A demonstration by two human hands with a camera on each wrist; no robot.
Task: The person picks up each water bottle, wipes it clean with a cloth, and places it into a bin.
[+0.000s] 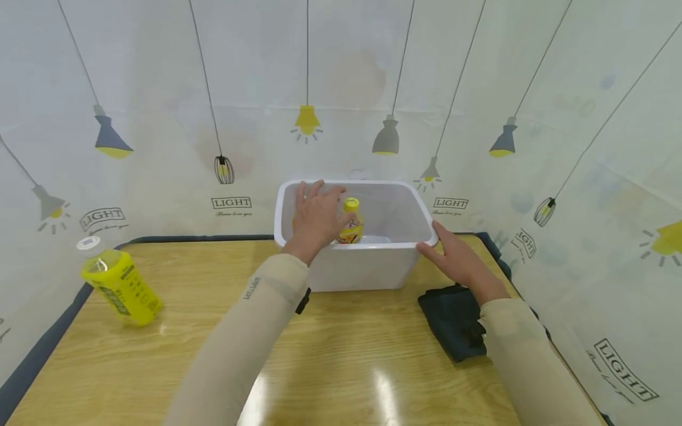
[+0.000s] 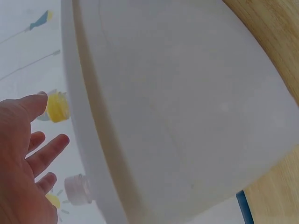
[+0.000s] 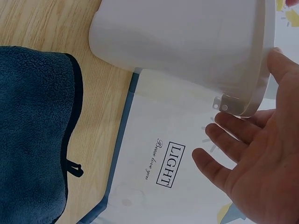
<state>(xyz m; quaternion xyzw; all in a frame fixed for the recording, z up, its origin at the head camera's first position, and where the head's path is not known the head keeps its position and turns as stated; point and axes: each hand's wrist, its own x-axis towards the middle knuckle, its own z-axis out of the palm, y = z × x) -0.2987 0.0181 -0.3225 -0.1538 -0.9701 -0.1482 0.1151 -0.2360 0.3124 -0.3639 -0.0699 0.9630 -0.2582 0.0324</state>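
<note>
A white plastic bin (image 1: 362, 266) stands against the wall at the table's far edge. Inside it is a small bottle (image 1: 351, 234) with a yellow cap. My left hand (image 1: 318, 216) reaches over the bin's front rim, fingers spread, beside this bottle. The left wrist view puts the thumb right at the yellow cap (image 2: 58, 107); whether they touch I cannot tell. Lower in that view, a pale, clear cap (image 2: 77, 189) pokes above the rim. My right hand (image 1: 455, 254) holds the bin's front right corner, thumb on the rim and index finger round the side.
A bottle of yellow liquid (image 1: 121, 287) with a white cap stands at the table's left. On the right, near my forearm, lies a folded dark blue towel (image 1: 453, 322) with a small loop. A lamp-printed sheet (image 1: 341, 71) hangs behind the wooden table (image 1: 341, 367).
</note>
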